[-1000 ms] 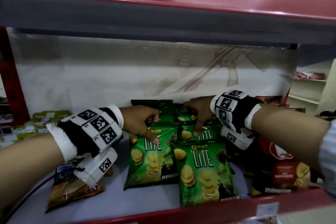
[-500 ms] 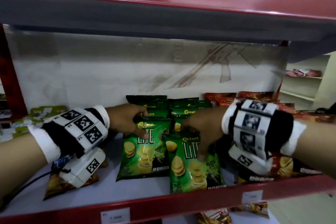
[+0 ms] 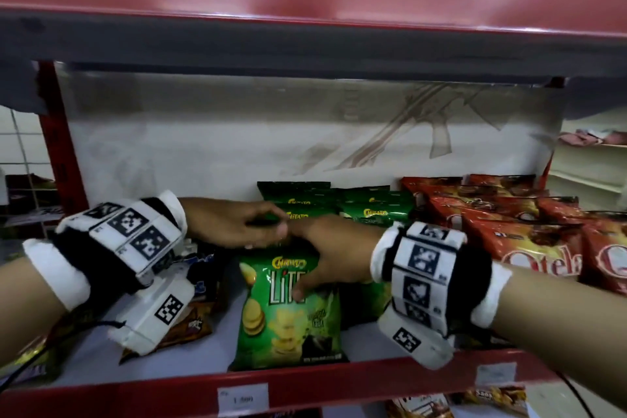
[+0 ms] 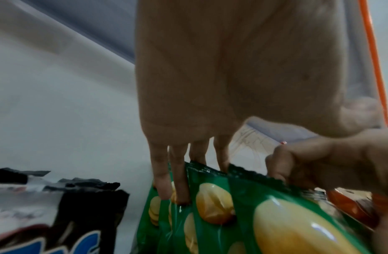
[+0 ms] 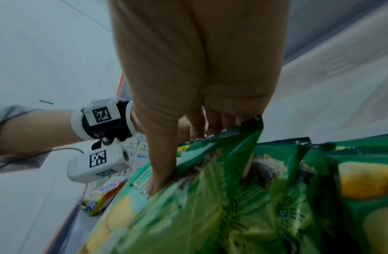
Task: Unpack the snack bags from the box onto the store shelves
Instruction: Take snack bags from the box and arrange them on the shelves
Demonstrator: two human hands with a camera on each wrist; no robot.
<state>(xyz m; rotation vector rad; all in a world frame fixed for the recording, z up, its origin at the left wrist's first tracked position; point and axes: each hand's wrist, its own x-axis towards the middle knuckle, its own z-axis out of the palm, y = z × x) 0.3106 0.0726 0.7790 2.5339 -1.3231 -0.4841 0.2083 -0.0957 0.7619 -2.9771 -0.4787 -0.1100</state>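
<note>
Along the front edge of the shelf (image 3: pixel 305 387) stands one green bag (image 3: pixel 291 312) reading "Chitato LITE", upright and facing me. Behind it I count at least four more green bags (image 3: pixel 369 210) of the same brand, stacked toward the back wall; only "Chitato" can be read on them. To their right, toward the shelf's right end, lie red bags (image 3: pixel 529 231), at least five, two of them showing "Qtela". At the left end a dark bag (image 3: pixel 200 268) with blue lettering and an orange-brown bag (image 3: pixel 190 329) lie flat; their writing is too blurred to read. A white price tag (image 3: pixel 242 398) on the front rail reads something like "1.500".

My right hand (image 3: pixel 334 254) reaches leftward, thumb pressed on the front bag's face across "LITE", fingers (image 5: pixel 212 123) curled over its top edge, gripping it. My left hand (image 3: pixel 237 226) reaches rightward just behind, palm down, with its fingers (image 4: pixel 159 178) straight and slipped between the tops of the bags behind, closing on nothing.
</note>
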